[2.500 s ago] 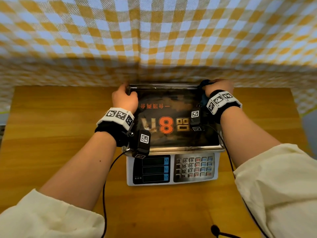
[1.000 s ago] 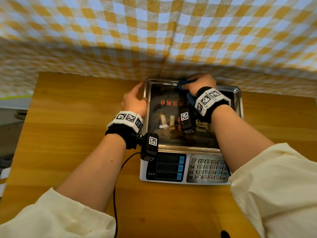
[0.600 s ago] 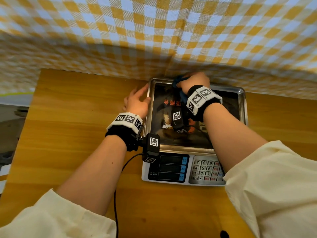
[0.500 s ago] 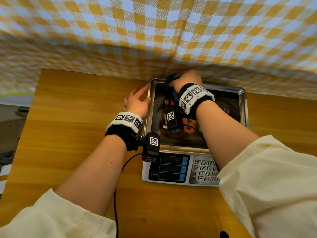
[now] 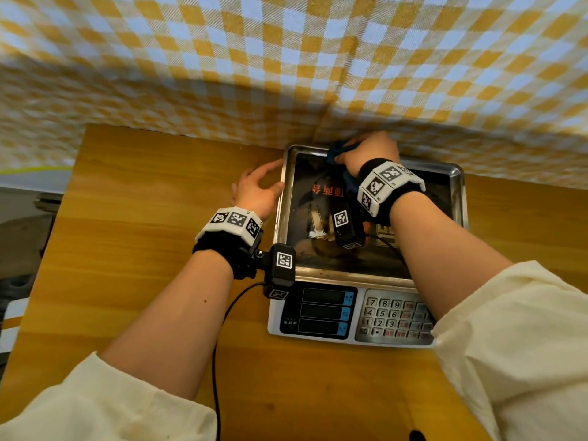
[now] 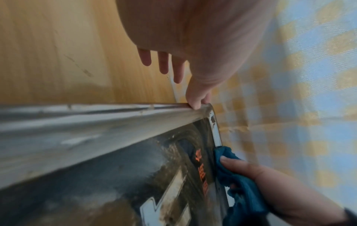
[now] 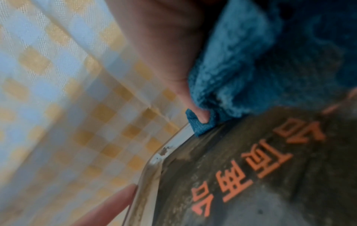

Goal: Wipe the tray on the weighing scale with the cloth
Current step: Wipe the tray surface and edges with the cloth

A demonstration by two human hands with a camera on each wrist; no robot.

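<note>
- So the shiny rectangular stainless steel tray (image 5: 458, 198) sits on top of a white digital weighing scale (image 5: 350, 313), and the scale stands on a yellowish wooden table (image 5: 136, 249). I'll place everything off the tray.
- The bunched-up teal microfibre cloth (image 5: 335, 152) is inside the tray at its far rim, close to the far-left corner. The left wrist view shows the cloth (image 6: 241, 183) lying right along that far edge.
- The right hand (image 5: 369, 151) is over the far part of the tray, fingers curled round the cloth and gripping it. In the right wrist view a fingertip (image 7: 203, 117) digs into a fold of the cloth (image 7: 251, 68) and presses it against the tray's far rim (image 7: 152, 168).
- The left hand (image 5: 254, 189) is just outside the tray's left edge. Fingers are straight and a bit spread, and they hold nothing.
- In the left wrist view the thumb tip (image 6: 197, 102) touches the top of the left rim (image 6: 96, 116) near the far-left corner. The other fingers (image 6: 164, 64) point away over the table.
- The tray floor is dark and mirror-like with orange characters reflected in it, plus some brownish smudging. Can't tell if that's grime or just reflection.
- The scale's dark display panels and its grey keypad (image 5: 394, 316) stick out below the tray's near edge.
- A yellow-and-white checked fabric (image 5: 286, 58) hangs right behind the tray's far rim.
- Both wrists have black bands with white marker blocks, and cream sleeves cover the forearms nearest the camera.
</note>
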